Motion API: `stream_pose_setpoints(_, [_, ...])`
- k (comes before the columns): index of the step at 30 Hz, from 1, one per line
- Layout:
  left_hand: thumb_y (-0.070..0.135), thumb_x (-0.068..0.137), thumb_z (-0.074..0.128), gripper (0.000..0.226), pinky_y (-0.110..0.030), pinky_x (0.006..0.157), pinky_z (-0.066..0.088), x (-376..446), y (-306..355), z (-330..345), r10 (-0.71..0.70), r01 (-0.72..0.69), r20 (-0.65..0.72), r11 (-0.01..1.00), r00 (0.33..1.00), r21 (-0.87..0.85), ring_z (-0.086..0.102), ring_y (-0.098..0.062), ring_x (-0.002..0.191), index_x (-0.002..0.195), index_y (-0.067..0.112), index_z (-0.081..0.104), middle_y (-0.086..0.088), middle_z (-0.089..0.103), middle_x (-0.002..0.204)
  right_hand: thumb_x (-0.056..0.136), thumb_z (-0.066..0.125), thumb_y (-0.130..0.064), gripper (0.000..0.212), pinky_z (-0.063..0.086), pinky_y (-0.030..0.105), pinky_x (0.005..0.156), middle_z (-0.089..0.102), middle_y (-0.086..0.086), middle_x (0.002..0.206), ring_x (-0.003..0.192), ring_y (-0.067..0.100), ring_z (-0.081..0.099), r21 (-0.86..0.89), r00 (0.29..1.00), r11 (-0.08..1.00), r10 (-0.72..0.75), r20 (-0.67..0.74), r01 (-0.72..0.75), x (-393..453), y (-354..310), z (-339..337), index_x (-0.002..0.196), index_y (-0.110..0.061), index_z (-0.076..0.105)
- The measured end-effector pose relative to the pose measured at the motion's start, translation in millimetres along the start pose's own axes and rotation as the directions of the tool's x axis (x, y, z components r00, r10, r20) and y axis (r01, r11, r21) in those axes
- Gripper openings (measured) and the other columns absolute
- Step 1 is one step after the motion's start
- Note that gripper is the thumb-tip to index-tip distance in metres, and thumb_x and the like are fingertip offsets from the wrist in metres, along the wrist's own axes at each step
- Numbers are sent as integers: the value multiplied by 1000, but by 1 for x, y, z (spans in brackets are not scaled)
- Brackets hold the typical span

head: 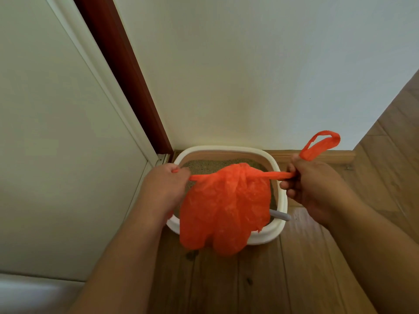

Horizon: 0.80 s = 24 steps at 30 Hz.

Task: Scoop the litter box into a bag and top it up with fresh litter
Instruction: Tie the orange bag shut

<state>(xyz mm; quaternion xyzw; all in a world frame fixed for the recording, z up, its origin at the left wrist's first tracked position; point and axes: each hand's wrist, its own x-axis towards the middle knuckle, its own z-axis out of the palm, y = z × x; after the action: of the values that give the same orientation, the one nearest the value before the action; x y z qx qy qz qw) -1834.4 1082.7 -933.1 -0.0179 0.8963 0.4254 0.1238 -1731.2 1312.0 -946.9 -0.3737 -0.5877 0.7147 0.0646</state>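
Note:
An orange plastic bag (224,209) hangs in the air above a white litter box (277,177) that stands on the floor in the corner. Its two handles are crossed at the bag's neck and stretched sideways. My left hand (165,180) is closed on the left handle. My right hand (310,182) is closed on the right handle, whose loop (322,143) sticks up past the fist. Beige litter (204,166) shows in the box behind the bag. A grey scoop handle (280,215) pokes over the box's right rim.
The box sits against a white wall (249,75), with a dark red door frame (127,71) and a white door (56,132) on the left. Wooden floorboards (272,279) run toward me and a wooden skirting board (317,155) lines the wall.

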Motion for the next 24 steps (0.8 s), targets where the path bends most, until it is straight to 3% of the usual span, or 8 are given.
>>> stream_pose_setpoints(2, [31,100,58,22,-50,88,58,-3,2,-2,49,-48,-32,998,998,30,65,-24,84,79,25,55,-4,65,84,108,43,-34,37,52,25,54,60,8,64,54,14,61,57,1000,998,-16,9,16,1,1,3,79,-13,51])
stream_pose_setpoints(4, [34,98,61,22,-53,84,59,-6,5,-1,104,-104,-30,994,994,-20,67,-29,88,80,21,61,-10,69,90,105,51,-32,31,56,24,59,61,8,67,61,15,62,186,997,982,-50,64,38,0,0,9,82,-11,53])
stream_pose_setpoints(7, [34,97,67,11,-42,76,61,-13,10,3,163,-151,50,972,985,-178,70,-13,88,91,24,67,9,75,95,94,67,-16,16,59,22,70,69,9,85,76,13,67,298,965,954,-113,237,38,-4,-2,15,103,-3,65])
stream_pose_setpoints(10, [26,103,60,19,-37,70,60,-20,13,11,212,-161,174,950,962,-268,72,-1,83,90,14,52,15,78,94,83,70,-1,34,59,24,76,69,9,90,82,17,67,312,927,950,-146,344,33,-7,-1,19,117,4,68])
stream_pose_setpoints(14, [21,104,58,9,-33,72,59,-23,13,18,246,-129,245,902,938,-411,76,-13,94,112,16,60,5,79,97,92,67,-20,15,55,36,83,74,8,91,84,24,67,-3,954,980,-194,226,200,-9,4,27,101,-12,77])
stream_pose_setpoints(18, [32,88,72,31,-35,83,57,-22,13,20,251,-58,251,806,935,-590,75,-16,96,118,26,72,-2,79,101,102,53,-28,25,52,43,96,77,8,103,102,25,69,137,953,975,-200,229,172,-10,4,32,112,-11,68])
stream_pose_setpoints(21, [14,89,69,40,-39,91,59,-22,16,18,249,68,301,657,920,-751,75,-19,103,128,23,68,-3,76,118,103,52,-29,23,50,40,86,75,7,91,88,22,65,173,957,973,-187,221,150,-11,0,30,109,-12,67])
stream_pose_setpoints(24, [5,100,58,56,-36,92,60,-23,16,23,332,-35,283,703,900,-711,75,-17,101,150,30,47,8,73,124,104,49,-31,24,47,32,71,70,4,79,73,13,62,122,960,981,-175,217,151,-13,0,29,101,-15,67])
